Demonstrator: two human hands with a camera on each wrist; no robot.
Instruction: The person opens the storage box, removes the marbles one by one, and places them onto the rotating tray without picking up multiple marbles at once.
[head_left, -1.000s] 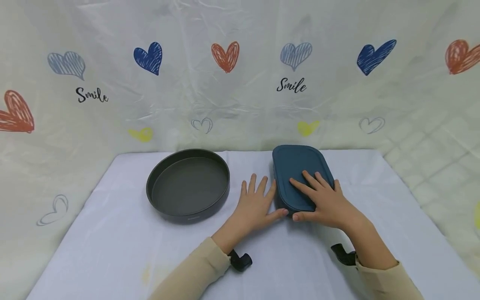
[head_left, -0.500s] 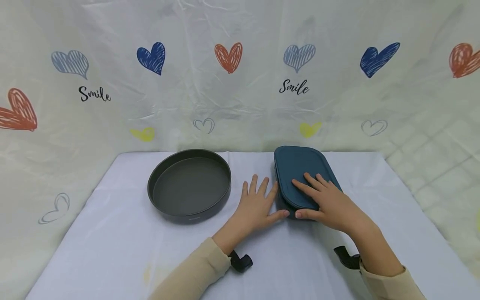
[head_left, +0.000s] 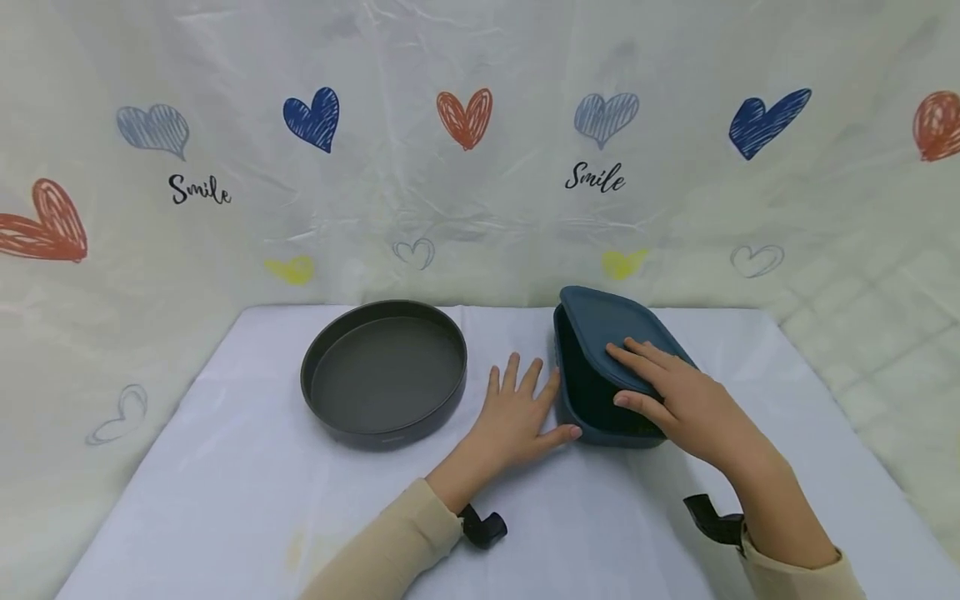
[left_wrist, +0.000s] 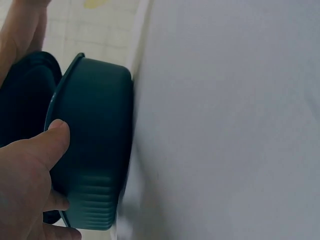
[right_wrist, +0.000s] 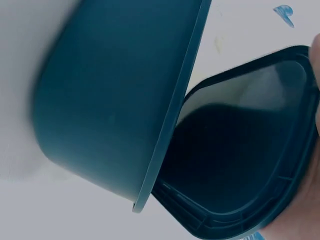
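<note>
A dark blue rectangular food container (head_left: 611,437) sits at the right of the table, its dark inside partly showing. Its matching lid (head_left: 611,321) is tilted, left side raised off the rim and right side low. My right hand (head_left: 690,408) holds the lid, fingers over its top and thumb at its near edge. In the right wrist view the underside of the lid (right_wrist: 225,150) shows beside the container wall (right_wrist: 115,100). My left hand (head_left: 506,421) spreads its fingers against the container's left side; in the left wrist view its thumb (left_wrist: 57,137) touches the wall by the rim.
A round dark grey pan (head_left: 386,375) without a visible handle stands left of my left hand. White cloth covers the table (head_left: 210,483). Behind it hangs a pale sheet (head_left: 510,217) printed with hearts and "Smile".
The lid, lying on the container before, has come up on its left side and shifted right with my right hand. The container's inside now shows. My left hand has stayed in place.
</note>
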